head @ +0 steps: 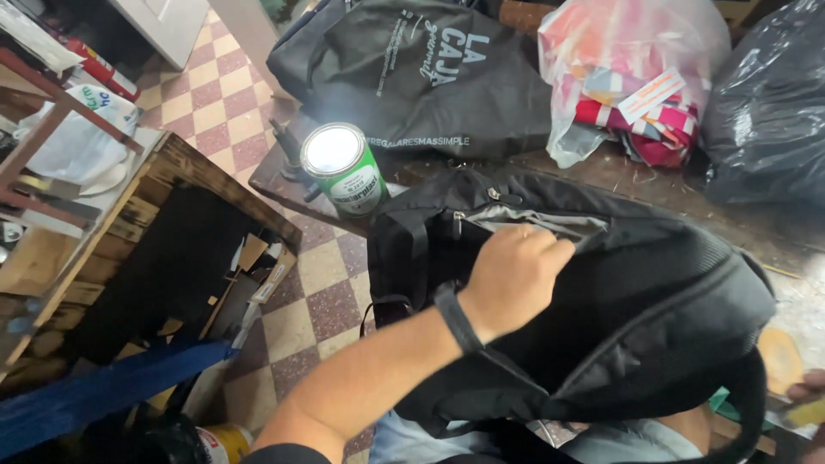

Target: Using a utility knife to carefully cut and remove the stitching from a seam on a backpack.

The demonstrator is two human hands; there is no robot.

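Observation:
A black backpack [636, 318] lies on my lap, its top against a worn wooden table edge. My left hand [514, 277], with a black band at the wrist, is curled over the grey-lined zipper opening [533, 219] near the top of the backpack and grips its edge. Only a few fingers of my right hand [809, 388] show at the lower right frame edge, beside the backpack's bottom. They touch something yellowish that is mostly cut off.
A green can with a shiny lid [345, 168] stands on the table's left corner. Behind it lie a black fabric bag [421, 73], a clear plastic bag of pink and red items [632, 82] and a black trash bag [769, 94]. An open wooden crate [172, 258] stands left on the checkered floor [318, 301].

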